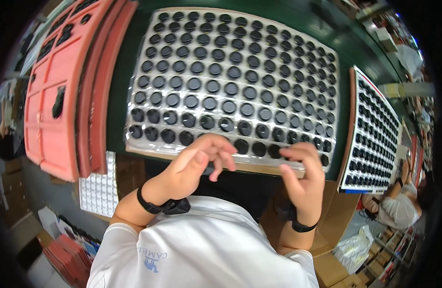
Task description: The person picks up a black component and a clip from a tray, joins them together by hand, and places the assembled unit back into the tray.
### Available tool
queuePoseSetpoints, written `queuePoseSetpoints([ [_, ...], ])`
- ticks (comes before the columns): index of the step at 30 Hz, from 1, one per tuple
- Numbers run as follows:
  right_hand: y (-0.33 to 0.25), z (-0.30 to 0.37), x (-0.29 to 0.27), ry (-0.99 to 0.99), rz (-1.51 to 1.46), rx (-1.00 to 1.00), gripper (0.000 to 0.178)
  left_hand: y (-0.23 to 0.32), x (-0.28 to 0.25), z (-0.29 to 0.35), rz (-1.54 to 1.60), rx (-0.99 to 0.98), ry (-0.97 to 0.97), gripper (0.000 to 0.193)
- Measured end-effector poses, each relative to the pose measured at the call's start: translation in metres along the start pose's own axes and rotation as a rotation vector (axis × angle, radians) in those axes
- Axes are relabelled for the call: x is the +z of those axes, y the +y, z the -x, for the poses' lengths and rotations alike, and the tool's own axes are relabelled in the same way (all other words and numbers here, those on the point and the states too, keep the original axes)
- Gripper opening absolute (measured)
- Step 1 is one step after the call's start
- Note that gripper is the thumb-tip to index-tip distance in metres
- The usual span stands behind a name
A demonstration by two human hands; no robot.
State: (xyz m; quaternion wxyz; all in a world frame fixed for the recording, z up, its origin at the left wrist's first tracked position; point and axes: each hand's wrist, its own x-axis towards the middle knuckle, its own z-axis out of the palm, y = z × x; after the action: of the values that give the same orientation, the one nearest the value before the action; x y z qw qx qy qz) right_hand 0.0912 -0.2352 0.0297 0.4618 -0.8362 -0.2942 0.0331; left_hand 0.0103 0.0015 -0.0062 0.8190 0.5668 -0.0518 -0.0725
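A large clear plastic tray lies in front of me, filled with rows of round black caps. At its near edge, left of the middle, is my left hand, its fingers loosely bent and apart, holding nothing that I can make out. My right hand is by the near edge further right, its fingertips over the front row of caps. A gap shows between its thumb and forefinger, with nothing seen in it. I cannot tell whether either hand touches the tray. A brown cardboard edge shows under the tray's front.
Pink foam trays stand stacked at the left, with a few black parts on the top one. To the right is another white tray of black caps. Below at left lies a white gridded tray. Another person sits at far right.
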Motion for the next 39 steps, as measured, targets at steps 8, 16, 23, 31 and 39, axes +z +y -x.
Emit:
queuePoseSetpoints([
  [8,-0.044,-0.030,0.073,-0.226,-0.073,-0.333,0.029,0.003,-0.011,0.009,0.052,0.046,0.013,0.069],
  [16,-0.060,-0.041,0.094,-0.391,-0.011,-0.341,0.030,0.002,-0.021,0.023,-0.039,0.002,0.044,0.082],
  [23,-0.080,-0.082,0.105,-0.553,-0.273,-0.060,0.024,0.004,-0.049,0.045,0.039,0.055,0.133,0.074],
  [31,-0.084,-0.142,0.165,-0.476,0.106,-0.323,0.021,0.009,-0.085,0.081,0.029,0.250,0.376,0.056],
  [39,-0.077,-0.168,0.212,-0.424,0.470,-0.512,0.022,0.009,-0.106,0.095,-0.065,0.353,0.471,0.039],
])
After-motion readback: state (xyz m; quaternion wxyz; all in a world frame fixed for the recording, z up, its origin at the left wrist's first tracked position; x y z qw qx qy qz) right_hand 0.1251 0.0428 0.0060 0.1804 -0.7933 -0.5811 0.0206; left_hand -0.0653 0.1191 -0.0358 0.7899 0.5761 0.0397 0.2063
